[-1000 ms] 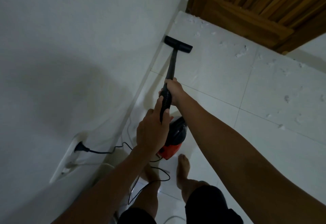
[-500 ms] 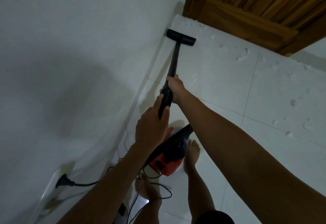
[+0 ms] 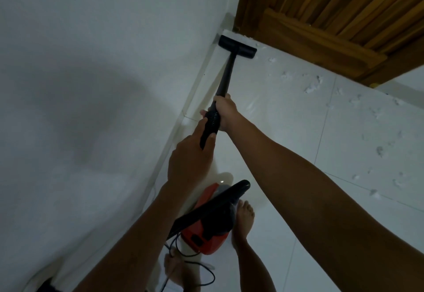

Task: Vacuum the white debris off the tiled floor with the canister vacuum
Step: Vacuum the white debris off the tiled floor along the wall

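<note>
The right hand [image 3: 226, 113] grasps the black wand [image 3: 226, 78] at centre frame; the left hand [image 3: 190, 160] grasps the ribbed hose [image 3: 210, 128] just below it. The floor nozzle [image 3: 237, 46] sits in the upper-centre corner, by the wooden door [image 3: 321, 11]. White debris [image 3: 312, 87] dots the tiled floor [image 3: 344, 142] at right. The red canister vacuum [image 3: 206, 229] stands at lower centre.

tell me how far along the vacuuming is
Done: the tiles near the person's feet look clean. In hand: both hands, right hand and left hand, grip the wand, with the nozzle in the corner by the door. Left: white debris still dots the tiles to the right.
</note>
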